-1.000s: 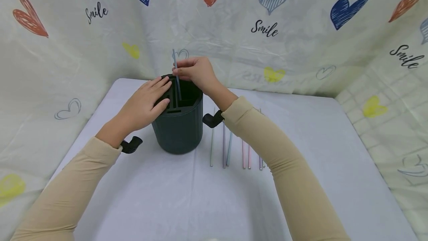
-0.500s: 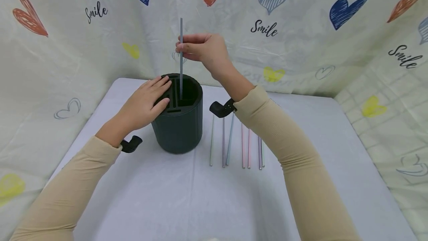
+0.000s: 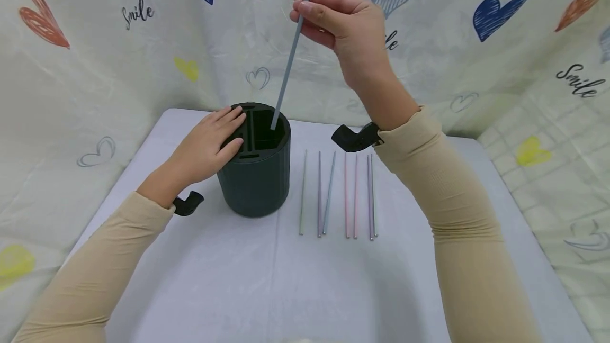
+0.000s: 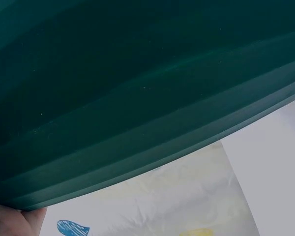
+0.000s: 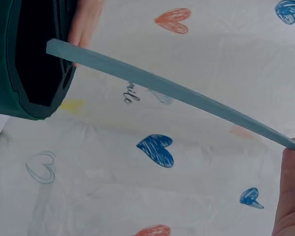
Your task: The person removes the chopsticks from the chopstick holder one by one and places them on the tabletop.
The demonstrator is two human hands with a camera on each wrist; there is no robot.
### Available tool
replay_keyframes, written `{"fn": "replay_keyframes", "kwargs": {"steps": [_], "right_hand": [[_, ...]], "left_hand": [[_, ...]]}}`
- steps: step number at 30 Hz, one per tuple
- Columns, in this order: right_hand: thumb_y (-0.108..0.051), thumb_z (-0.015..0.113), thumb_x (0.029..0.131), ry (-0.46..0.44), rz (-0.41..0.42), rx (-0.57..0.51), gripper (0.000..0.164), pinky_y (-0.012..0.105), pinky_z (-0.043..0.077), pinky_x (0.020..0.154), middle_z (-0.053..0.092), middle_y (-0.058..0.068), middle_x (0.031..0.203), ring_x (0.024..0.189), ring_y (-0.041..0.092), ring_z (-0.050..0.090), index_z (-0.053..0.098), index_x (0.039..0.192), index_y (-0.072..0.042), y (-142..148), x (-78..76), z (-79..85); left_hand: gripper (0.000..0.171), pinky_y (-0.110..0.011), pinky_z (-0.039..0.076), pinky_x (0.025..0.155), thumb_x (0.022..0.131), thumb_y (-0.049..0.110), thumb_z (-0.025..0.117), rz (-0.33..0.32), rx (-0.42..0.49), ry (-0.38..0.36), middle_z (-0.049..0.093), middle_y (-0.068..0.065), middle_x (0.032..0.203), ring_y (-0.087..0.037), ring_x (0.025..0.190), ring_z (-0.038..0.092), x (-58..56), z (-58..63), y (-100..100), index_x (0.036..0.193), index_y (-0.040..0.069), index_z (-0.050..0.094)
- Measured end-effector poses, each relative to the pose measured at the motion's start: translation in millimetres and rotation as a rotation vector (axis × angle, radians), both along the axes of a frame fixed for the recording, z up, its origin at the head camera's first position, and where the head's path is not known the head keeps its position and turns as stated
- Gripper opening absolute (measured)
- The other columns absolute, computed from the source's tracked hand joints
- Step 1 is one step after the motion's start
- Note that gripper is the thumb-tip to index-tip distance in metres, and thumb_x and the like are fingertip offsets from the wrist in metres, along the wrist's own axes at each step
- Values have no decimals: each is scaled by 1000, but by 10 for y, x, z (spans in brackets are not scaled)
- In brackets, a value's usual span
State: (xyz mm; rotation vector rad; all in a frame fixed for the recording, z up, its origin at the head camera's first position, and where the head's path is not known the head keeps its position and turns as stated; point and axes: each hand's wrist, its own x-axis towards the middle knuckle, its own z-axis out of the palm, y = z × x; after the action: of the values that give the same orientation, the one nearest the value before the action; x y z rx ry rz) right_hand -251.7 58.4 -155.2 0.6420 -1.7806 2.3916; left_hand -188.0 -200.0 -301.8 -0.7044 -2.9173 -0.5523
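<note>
My right hand [image 3: 359, 36] is raised high and pinches a blue-grey chopstick [image 3: 290, 62] between thumb and fingers. The chopstick hangs tilted, its blunt lower end over the wide opening of a dark green round utensil holder [image 3: 254, 184]. I cannot tell whether that end is inside the rim. In the right wrist view the chopstick [image 5: 162, 86] runs from the fingertips to the holder's mouth. My left hand [image 3: 202, 144] rests on the holder's left rim with straight fingers, over the narrow slots. The left wrist view is mostly filled by the holder's wall [image 4: 147, 98].
To the holder's right, several thin coloured sticks [image 3: 330, 195] with silvery near ends lie roughly parallel on the white tabletop [image 3: 267, 279]. Behind the table hangs a pale cloth [image 3: 333, 89] printed with hearts and words.
My right hand has risen from the holder's opening and moved right, drawing the chopstick upward and tilting it. My left hand stays on the rim.
</note>
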Motion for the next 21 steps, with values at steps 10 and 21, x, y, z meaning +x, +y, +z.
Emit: {"fn": "replay_keyframes", "kwargs": {"steps": [10,21], "right_hand": [[2,77,81,-254,-19,-62,15,30,62,80,76,14,86,80,25,76,75,96,6,660,-18,-172],[-6,69,91,-652,19,179,9,22,62,74,78,3,86,80,14,76,77,87,-7,1451,-169,-1098]], "left_hand": [[58,-52,13,127,106,31,41,5,0,-6,23,-13,165,-33,155,15,18,-9,12,156,4,30],[58,-52,14,127,106,30,41,-1,11,15,25,-14,165,-34,155,17,11,-8,10,155,3,31]]}}
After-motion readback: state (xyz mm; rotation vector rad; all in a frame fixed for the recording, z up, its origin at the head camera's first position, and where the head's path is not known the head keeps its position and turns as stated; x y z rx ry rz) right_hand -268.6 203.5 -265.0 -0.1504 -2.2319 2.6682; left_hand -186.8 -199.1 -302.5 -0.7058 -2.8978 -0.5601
